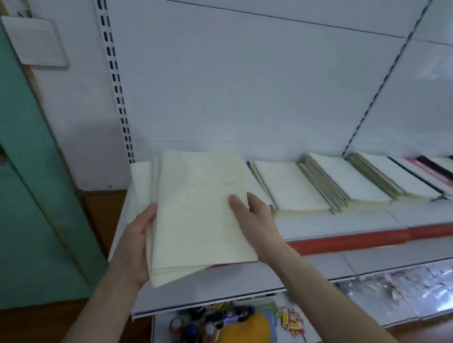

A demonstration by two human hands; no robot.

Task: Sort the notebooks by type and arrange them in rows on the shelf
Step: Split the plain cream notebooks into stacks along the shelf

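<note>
Notebooks (196, 213), a slightly fanned stack of thin, soft-covered booklets with pale cream matte paper covers, are held in the air over the left end of the shelf (342, 221). The top cover is a flat upright rectangle with faint printed marks. The ones beneath peep out along its left and bottom edges, their corners out of line.

The left hand (138, 245) grips the stack's left edge, thumb laid on top and fingers curled underneath. The right hand (257, 217) pinches the right edge, with the thumb pressed flat on the top cover and the other fingers wrapped round the side, mostly hidden.

The shelf is smooth white sheet metal with a red strip (383, 237) along its front lip. To the right of the held stack, cream piles (290, 186) lie flat side by side in a row, each one overlapped like shingles so that the edges form stepped ridges. At the far right are books with red and black edges (437, 174).

Behind stands a plain white back panel (241, 77) with a slotted upright (113, 80). Lower down, small bottles (192, 329) cluster just beside a rounded yellow object (243, 334). A green door (20, 157) fills the left side.
</note>
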